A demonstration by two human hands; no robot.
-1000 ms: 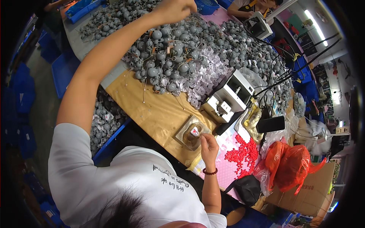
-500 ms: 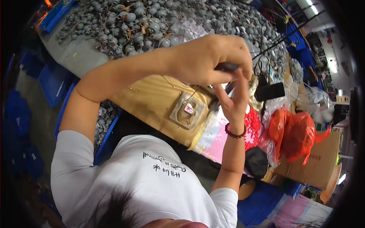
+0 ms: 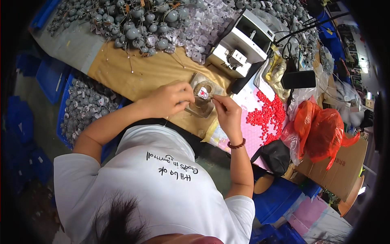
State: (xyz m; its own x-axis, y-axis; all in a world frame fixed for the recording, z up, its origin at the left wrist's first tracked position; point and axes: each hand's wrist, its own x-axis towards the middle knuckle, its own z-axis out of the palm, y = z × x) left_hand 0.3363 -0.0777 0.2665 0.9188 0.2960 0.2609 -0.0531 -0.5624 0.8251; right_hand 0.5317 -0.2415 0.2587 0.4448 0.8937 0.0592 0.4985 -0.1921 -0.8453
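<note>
A small white piece with red marks [image 3: 202, 93] rests on a square, clear and tan block [image 3: 199, 109] on the brown-covered table. My right hand [image 3: 228, 116], with a beaded bracelet at its wrist, comes in from the right. Its thumb and forefinger are pinched at the edge of the small piece. Just left of the block is my left hand [image 3: 168, 99], its fingers curled toward the piece. Whatever those fingers may hold is hidden; a fine thread or wire shows below them.
Behind the block stands a white boxy device [image 3: 243, 44]. Grey balls with wires [image 3: 132, 32] and clear plastic parts [image 3: 203, 28] are heaped at the back. Red bits [image 3: 268, 116], a phone [image 3: 298, 79] and a red bag [image 3: 323, 130] lie right. A blue bin [image 3: 67, 110] stands left.
Both hands have come down and toward me from high over the table, where they were close together. The white device they covered now shows. My right hand has reached the small piece.
</note>
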